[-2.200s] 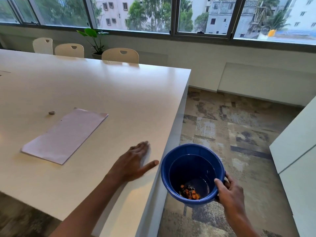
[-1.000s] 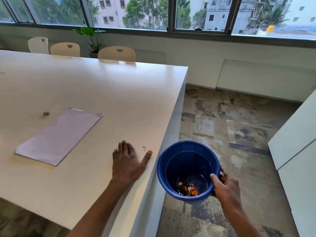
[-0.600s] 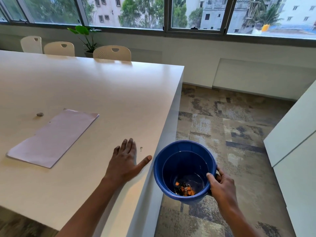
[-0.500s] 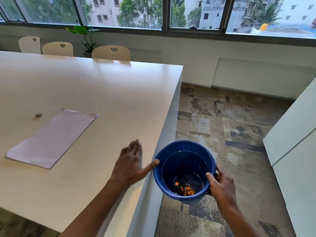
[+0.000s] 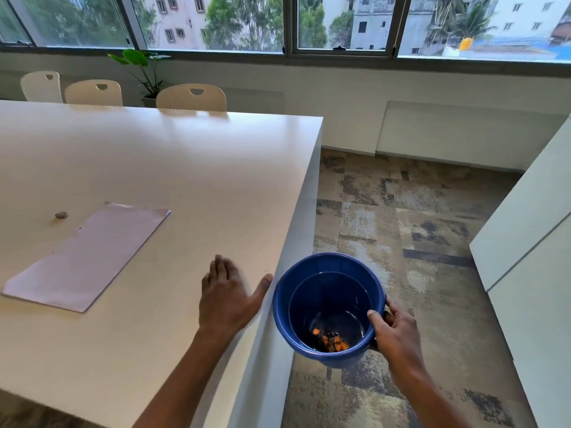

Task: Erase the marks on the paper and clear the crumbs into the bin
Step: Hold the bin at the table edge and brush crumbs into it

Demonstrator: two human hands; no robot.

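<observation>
Beside the table edge, round blue bin [image 5: 328, 307] holds orange-and-dark scraps.

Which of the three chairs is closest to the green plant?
The right-hand cream plastic chair, the one beside the table's far corner. The potted green plant stands just left of it; the other two chairs sit farther left.

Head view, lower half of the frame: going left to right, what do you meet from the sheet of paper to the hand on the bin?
paper → left hand flat on the white table near its edge → blue bin held off the table edge → right hand gripping the bin's rim.
</observation>
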